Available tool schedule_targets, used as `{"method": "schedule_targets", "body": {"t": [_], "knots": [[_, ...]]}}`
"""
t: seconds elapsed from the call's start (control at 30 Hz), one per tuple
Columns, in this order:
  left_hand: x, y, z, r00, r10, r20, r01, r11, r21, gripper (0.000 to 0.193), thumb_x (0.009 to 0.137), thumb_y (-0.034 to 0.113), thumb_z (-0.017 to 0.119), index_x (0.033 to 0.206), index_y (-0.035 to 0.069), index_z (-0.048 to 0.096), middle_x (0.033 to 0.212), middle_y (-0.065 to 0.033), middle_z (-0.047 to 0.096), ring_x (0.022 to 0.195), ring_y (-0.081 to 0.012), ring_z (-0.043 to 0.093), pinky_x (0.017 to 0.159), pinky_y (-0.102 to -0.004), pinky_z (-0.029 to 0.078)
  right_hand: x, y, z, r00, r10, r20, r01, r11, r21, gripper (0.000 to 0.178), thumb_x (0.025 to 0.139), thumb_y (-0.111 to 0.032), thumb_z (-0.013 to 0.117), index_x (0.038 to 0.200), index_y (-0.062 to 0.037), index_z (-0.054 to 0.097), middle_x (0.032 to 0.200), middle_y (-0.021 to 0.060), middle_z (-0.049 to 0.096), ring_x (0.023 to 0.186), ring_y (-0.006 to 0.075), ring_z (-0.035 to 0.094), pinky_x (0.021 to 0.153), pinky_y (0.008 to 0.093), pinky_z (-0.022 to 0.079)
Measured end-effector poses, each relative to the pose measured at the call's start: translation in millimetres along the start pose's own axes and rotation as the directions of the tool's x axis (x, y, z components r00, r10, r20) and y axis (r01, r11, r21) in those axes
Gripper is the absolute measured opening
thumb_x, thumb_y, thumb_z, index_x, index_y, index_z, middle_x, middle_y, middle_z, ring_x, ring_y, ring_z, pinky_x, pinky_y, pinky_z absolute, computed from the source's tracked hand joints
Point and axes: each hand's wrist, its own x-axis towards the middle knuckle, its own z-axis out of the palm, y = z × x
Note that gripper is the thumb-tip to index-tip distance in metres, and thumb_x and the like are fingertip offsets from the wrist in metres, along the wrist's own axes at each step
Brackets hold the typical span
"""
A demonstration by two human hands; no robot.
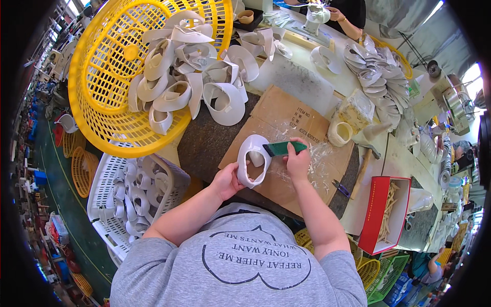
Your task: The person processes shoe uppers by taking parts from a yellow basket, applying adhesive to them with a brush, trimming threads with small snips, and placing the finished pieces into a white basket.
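Note:
My left hand is closed on the near left rim of a white, curved shell piece with a large oval opening. The piece is held tilted up above a flat cardboard sheet. In my right hand, a green-handled brush is pinched between thumb and fingers. Its dark end touches or nearly touches the piece's right rim; I cannot tell which. White shavings lie scattered over the cardboard, to the right of my right hand.
A yellow round basket with a pile of similar white pieces stands far left. Below it is a white crate of white parts. Right: small snips, a red box of wooden sticks. A co-worker's hand shows at the back.

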Motion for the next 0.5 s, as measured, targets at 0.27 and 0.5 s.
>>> {"method": "schedule_targets", "body": {"t": [0.27, 0.5], "knots": [[6.1, 4.1, 4.8, 0.996, -0.026, -0.081, 0.018, 0.995, -0.093, 0.032, 0.096, 0.023, 0.031, 0.115, 0.006, 0.050, 0.079, -0.0098, 0.059, 0.082, -0.0269, 0.062, 0.081, -0.0432, 0.050, 16.1, -15.6, 7.6, 0.772, -0.340, 0.537, 0.469, 0.875, -0.121, 0.021, 0.081, 0.008, 0.056, 0.097, -0.0053, 0.060, 0.093, 0.0074, 0.063, 0.087, 0.0181, 0.061, 0.078, 0.0285, 0.048], [-2.8, 1.7, -0.5, 0.984, 0.057, -0.170, -0.088, 0.980, -0.179, 0.029, 0.094, 0.024, 0.038, 0.106, 0.003, 0.054, 0.083, -0.0092, 0.060, 0.085, -0.0257, 0.060, 0.083, -0.0443, 0.049, -89.7, 28.2, -23.0, 0.918, -0.362, 0.160, 0.365, 0.931, 0.008, 0.014, 0.085, 0.003, 0.057, 0.097, -0.0059, 0.056, 0.093, 0.0095, 0.062, 0.084, 0.0185, 0.060, 0.076, 0.0309, 0.048]]}}
